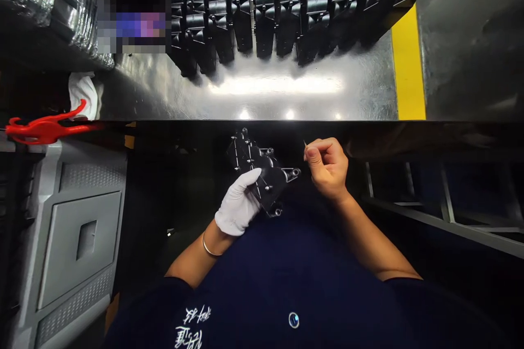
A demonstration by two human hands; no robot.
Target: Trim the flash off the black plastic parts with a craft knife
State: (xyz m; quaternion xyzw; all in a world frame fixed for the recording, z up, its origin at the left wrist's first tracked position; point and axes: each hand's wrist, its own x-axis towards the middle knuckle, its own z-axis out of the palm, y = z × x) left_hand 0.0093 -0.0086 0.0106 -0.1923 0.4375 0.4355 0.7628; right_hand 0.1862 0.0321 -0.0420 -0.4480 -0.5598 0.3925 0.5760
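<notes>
My left hand [238, 204], in a white glove, grips a black molded part [270, 179] with metal-rimmed mounting holes and thin bright edges. The part is held tilted in front of my body, below the table's edge. To the right of it, my bare right hand [329, 166] is closed in a pinch. A small pointed tip sticks out between thumb and forefinger; it is too small to name. The right hand is apart from the black part. Fingers of the left hand under the part are hidden.
Rows of similar black parts [262, 16] stand on the metal table [245, 103], beside a yellow stripe [409, 76]. At left are plastic-wrapped stacks [61, 5], a white cloth [84, 92], a red plastic tool [45, 130] and a grey crate [77, 240]. A metal frame [446, 196] stands right.
</notes>
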